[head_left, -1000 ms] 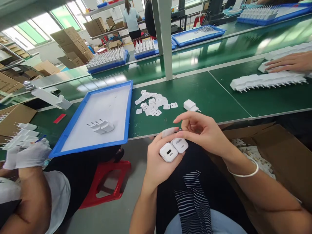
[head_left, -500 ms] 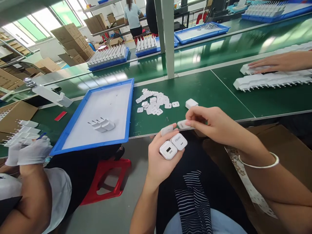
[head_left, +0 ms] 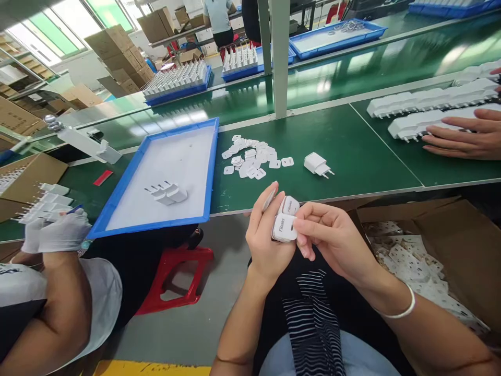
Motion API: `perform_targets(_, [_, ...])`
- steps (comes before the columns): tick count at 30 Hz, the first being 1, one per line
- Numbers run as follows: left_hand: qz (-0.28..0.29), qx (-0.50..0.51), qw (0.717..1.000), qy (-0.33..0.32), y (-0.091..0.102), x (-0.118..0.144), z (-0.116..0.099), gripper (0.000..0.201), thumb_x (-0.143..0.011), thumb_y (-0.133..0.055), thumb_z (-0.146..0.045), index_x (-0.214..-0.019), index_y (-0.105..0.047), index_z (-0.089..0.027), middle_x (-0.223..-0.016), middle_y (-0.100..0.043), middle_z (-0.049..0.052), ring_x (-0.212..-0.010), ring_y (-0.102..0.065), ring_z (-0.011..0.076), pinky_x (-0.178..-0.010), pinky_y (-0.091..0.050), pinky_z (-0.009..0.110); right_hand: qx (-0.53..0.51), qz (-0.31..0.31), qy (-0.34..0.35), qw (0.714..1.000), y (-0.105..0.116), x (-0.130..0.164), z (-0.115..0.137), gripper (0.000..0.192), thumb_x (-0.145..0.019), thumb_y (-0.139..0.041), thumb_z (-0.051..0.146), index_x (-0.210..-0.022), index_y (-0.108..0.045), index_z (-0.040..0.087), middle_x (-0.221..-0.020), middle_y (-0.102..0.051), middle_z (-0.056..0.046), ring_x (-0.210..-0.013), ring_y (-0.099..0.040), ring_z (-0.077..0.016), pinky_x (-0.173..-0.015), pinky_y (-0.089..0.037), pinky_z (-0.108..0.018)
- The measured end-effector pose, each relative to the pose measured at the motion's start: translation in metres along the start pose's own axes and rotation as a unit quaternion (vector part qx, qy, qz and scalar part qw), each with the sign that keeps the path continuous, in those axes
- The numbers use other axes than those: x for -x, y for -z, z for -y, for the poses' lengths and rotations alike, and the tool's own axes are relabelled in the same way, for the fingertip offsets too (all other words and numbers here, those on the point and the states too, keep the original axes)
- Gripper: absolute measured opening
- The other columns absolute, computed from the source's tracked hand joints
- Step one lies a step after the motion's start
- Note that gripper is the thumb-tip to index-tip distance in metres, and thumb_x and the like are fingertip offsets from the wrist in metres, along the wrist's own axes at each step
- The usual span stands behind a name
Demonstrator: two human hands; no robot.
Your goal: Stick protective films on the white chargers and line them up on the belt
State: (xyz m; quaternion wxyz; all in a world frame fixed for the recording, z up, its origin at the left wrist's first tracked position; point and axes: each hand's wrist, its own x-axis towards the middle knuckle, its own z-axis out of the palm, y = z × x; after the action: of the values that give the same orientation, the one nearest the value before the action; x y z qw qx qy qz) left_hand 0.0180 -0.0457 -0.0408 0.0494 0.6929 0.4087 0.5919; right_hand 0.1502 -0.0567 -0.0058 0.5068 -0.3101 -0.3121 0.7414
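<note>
My left hand (head_left: 270, 250) is closed around two white plug chargers held side by side. The far charger (head_left: 290, 204) shows a printed face with a port slot. Over the front of the near charger lies a white printed cover plate (head_left: 282, 228), and my right hand (head_left: 332, 235) pinches its right edge. Whether this plate is seated or just resting cannot be made out. Another thin white plate (head_left: 269, 199) stands between fingers of my left hand. Beyond my hands, a single charger (head_left: 315, 163) lies on the green bench with its prongs pointing right.
Loose cover plates (head_left: 250, 163) lie scattered beside a blue-rimmed tray (head_left: 213, 172), which holds a few chargers (head_left: 167, 193). A co-worker's gloved hands (head_left: 62, 230) work at left; another person's hand (head_left: 465, 136) touches charger rows at right. An open carton (head_left: 465, 261) stands below the bench.
My right hand has come left and down from the bench edge, bringing the cover plate onto the near charger's ported face. At right, the other person's hand has moved nearer along the charger rows.
</note>
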Motion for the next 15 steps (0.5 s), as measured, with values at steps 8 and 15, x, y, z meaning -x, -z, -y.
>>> perform_targets(8, [-0.005,-0.002,1.0,-0.008,0.0016,-0.0016,-0.0008,0.041,-0.087,-0.076,-0.021,-0.127,-0.068,-0.014,-0.137,-0.067,0.017,-0.122,-0.07,0.0291,-0.097,-0.065,0.043,-0.026,0.016,-0.035,0.999,0.0007,0.0016,0.0011,0.023,-0.079,-0.087,0.025,-0.069,-0.068,0.015,-0.053,-0.068,0.002,-0.04,-0.06,-0.007,-0.039,-0.048,-0.012])
perform_targets(15, [-0.008,-0.005,1.0,-0.012,0.0018,-0.001,-0.001,0.039,-0.088,-0.075,-0.02,-0.125,-0.068,-0.011,-0.136,-0.067,0.019,-0.123,-0.069,0.0283,-0.099,-0.064,0.041,-0.037,0.021,-0.046,0.998,-0.0003,-0.0006,0.0002,0.023,-0.081,-0.085,0.024,-0.069,-0.068,0.015,-0.054,-0.068,0.002,-0.041,-0.061,-0.007,-0.041,-0.05,-0.012])
